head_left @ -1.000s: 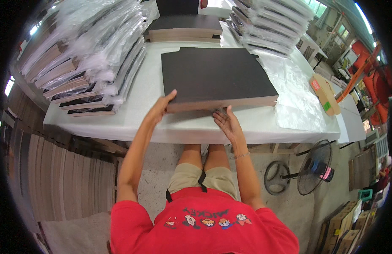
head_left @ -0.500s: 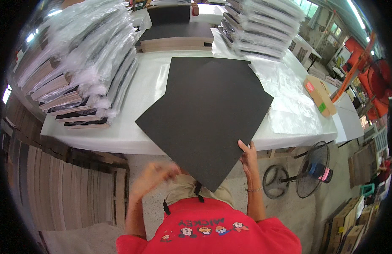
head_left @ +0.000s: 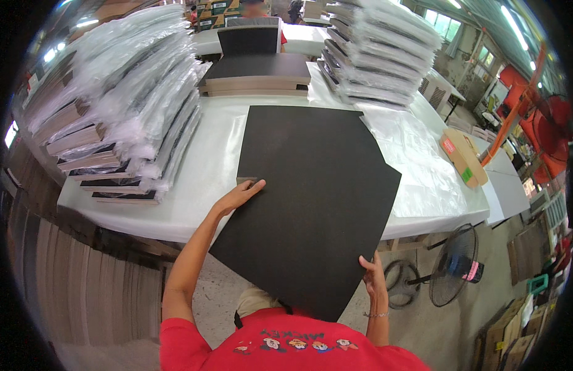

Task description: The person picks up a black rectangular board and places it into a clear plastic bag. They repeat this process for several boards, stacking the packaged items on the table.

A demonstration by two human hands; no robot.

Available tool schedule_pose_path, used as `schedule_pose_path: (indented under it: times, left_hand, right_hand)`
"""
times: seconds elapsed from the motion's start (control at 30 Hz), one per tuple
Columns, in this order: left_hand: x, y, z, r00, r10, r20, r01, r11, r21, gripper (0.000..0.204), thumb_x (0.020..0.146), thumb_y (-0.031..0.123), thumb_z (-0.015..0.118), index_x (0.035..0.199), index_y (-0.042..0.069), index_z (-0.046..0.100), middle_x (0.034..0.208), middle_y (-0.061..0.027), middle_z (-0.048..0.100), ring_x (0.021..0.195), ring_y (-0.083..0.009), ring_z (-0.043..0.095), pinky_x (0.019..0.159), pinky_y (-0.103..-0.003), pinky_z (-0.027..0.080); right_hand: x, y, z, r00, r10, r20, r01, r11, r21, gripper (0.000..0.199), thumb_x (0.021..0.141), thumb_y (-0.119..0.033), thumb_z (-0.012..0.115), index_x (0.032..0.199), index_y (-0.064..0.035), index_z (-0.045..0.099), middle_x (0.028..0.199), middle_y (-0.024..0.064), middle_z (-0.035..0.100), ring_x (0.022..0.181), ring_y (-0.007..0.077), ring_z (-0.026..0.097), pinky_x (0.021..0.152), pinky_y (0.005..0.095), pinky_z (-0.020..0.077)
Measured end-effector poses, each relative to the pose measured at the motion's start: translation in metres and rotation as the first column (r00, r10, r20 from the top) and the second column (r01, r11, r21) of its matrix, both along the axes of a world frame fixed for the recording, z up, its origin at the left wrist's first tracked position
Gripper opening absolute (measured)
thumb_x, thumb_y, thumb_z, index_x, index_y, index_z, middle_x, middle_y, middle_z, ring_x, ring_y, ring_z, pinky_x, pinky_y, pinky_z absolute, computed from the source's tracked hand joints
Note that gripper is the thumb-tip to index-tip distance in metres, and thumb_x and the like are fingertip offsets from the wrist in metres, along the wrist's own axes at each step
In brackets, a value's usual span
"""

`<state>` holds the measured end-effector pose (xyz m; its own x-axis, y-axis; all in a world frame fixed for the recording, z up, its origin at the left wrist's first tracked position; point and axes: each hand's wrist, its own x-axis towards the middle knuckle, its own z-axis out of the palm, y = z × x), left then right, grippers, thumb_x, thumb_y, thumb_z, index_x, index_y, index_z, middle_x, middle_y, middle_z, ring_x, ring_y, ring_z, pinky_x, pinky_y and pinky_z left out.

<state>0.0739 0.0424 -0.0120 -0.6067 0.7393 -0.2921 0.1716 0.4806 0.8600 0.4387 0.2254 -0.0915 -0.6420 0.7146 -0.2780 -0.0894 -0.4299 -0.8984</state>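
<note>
Head view: the left hand point(head_left: 233, 199) touches the black board point(head_left: 308, 241) over the worktop point(head_left: 144, 216), grip unclear; the right hand's point(head_left: 374, 277) fingers hold its edge.

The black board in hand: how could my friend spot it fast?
Find the white table, then its near edge by the red shirt. There the black board juts past the edge, the right hand gripping its side. Unlike the black-topped stack farther back, it points a corner at the shirt.

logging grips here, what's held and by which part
A black board: the right hand holds its right edge; the left hand is at its upper left edge, its grip unclear.
</note>
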Motion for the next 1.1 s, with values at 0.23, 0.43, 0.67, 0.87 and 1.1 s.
schedule_pose_path:
  times: [0.23, 0.43, 0.67, 0.87, 1.1]
  left_hand:
    - [0.042, 0.013, 0.0, 0.984, 0.172, 0.037, -0.175, 0.979, 0.101, 0.085, 0.071, 0.053, 0.072, 0.121, -0.011, 0.048, 0.103, -0.0234, 0.061, 0.092, -0.0266, 0.063, 0.08, -0.033, 0.05]
    - [0.067, -0.011, 0.007, 0.935, 0.354, -0.012, -0.337, 0.898, 0.283, 0.08, 0.072, 0.047, 0.074, 0.123, -0.009, 0.048, 0.109, -0.0208, 0.061, 0.096, -0.0252, 0.061, 0.082, -0.032, 0.05]
    - [0.064, -0.029, 0.061, 0.866, 0.498, -0.048, -0.366, 0.696, 0.617, 0.063, 0.076, 0.032, 0.075, 0.118, -0.008, 0.049, 0.107, -0.0151, 0.06, 0.097, -0.0206, 0.057, 0.086, -0.031, 0.045]
    - [0.042, -0.022, 0.093, 0.773, 0.631, -0.069, -0.33, 0.493, 0.805, 0.071, 0.073, 0.038, 0.076, 0.122, -0.006, 0.047, 0.112, -0.0179, 0.056, 0.105, -0.0269, 0.054, 0.092, -0.035, 0.04]
    - [0.004, -0.019, 0.075, 0.822, 0.539, -0.182, -0.214, 0.589, 0.779, 0.101, 0.063, 0.058, 0.075, 0.133, -0.003, 0.035, 0.123, -0.0209, 0.048, 0.113, -0.0317, 0.049, 0.096, -0.039, 0.039]
  right_hand:
    - [0.006, -0.009, -0.007, 0.981, -0.192, -0.028, 0.192, 0.981, 0.012, 0.067, 0.082, -0.032, 0.068, 0.132, 0.0016, 0.037, 0.123, 0.0201, 0.049, 0.108, 0.0298, 0.052, 0.09, 0.0388, 0.0432]
    - [0.007, -0.002, 0.022, 0.966, -0.247, -0.076, 0.255, 0.958, 0.13, 0.065, 0.082, -0.032, 0.067, 0.13, 0.0036, 0.042, 0.118, 0.0199, 0.053, 0.104, 0.0307, 0.055, 0.087, 0.0384, 0.0448]
    - [-0.037, 0.048, 0.086, 0.961, -0.241, -0.135, 0.276, 0.856, 0.438, 0.072, 0.078, -0.04, 0.066, 0.132, 0.0013, 0.041, 0.121, 0.018, 0.05, 0.112, 0.0308, 0.047, 0.095, 0.04, 0.0358]
    - [-0.093, 0.089, 0.147, 0.928, -0.008, -0.373, 0.242, 0.773, 0.586, 0.073, 0.081, -0.037, 0.065, 0.134, 0.0029, 0.035, 0.126, 0.0181, 0.046, 0.116, 0.0309, 0.044, 0.099, 0.0405, 0.0336]
    - [-0.127, 0.118, 0.12, 0.969, 0.086, -0.232, 0.109, 0.695, 0.711, 0.089, 0.079, -0.047, 0.064, 0.143, -0.0032, 0.02, 0.144, 0.0169, 0.028, 0.134, 0.0287, 0.024, 0.109, 0.0395, 0.0196]
